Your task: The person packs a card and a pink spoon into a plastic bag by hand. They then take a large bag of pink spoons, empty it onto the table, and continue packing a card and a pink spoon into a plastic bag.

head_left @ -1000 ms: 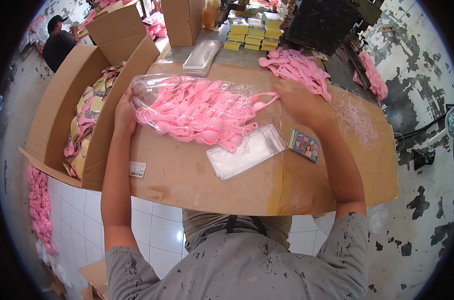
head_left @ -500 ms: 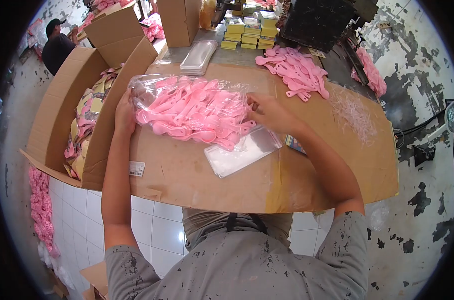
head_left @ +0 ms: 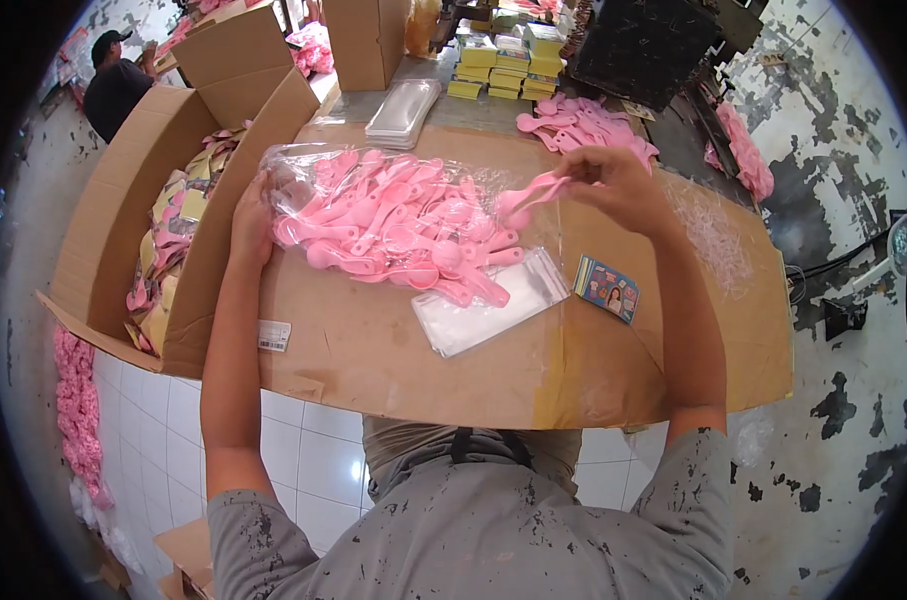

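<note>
A clear plastic bag [head_left: 288, 160] full of pink plastic spoons [head_left: 393, 215] lies on the cardboard-covered table. My left hand [head_left: 253, 222] is closed on the bag's left end. At the bag's right-hand opening, my right hand [head_left: 618, 188] pinches pink spoons [head_left: 533, 195] by their handle ends; how many is unclear. Their bowls hang by the bag's mouth. Partly under the bag is a stack of clear plastic sleeves [head_left: 493, 305]. Just right of it sits a small stack of printed cards [head_left: 607, 290].
An open carton [head_left: 93, 240] holding spoons and cards stands at left. Behind are a loose spoon pile [head_left: 583, 125], more clear sleeves [head_left: 403, 112] and yellow-edged card stacks [head_left: 508, 65]. Plastic shreds [head_left: 713, 235] lie at right. Another person [head_left: 118, 90] is at far left.
My right hand has moved right and up from the bag's opening with pink spoons in it, uncovering the printed cards. The left hand still holds the bag.
</note>
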Available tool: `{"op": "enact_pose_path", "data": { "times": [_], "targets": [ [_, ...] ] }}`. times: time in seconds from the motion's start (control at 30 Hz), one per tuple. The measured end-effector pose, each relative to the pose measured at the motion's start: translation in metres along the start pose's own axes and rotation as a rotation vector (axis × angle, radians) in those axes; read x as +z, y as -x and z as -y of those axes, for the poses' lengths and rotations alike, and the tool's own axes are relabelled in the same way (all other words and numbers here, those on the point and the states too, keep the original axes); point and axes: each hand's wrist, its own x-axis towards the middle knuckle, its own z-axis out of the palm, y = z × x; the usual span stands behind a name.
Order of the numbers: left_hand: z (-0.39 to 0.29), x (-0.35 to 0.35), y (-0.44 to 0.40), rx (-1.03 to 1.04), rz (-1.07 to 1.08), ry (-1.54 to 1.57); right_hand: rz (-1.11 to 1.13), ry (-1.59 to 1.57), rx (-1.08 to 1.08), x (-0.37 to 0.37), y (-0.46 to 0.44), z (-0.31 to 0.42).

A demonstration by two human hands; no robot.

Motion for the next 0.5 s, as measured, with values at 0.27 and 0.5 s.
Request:
{"op": "enact_pose_path", "data": {
  "times": [0.27,0.5],
  "targets": [
    [0.002,0.0,-0.001,-0.009,-0.004,-0.046,-0.653,0.852,-0.337,-0.053,0.003,-0.048],
    [-0.011,0.015,0.014,-0.004,-0.02,-0.109,-0.015,0.344,0.075,0.083,0.001,-0.007]
  ]
}}
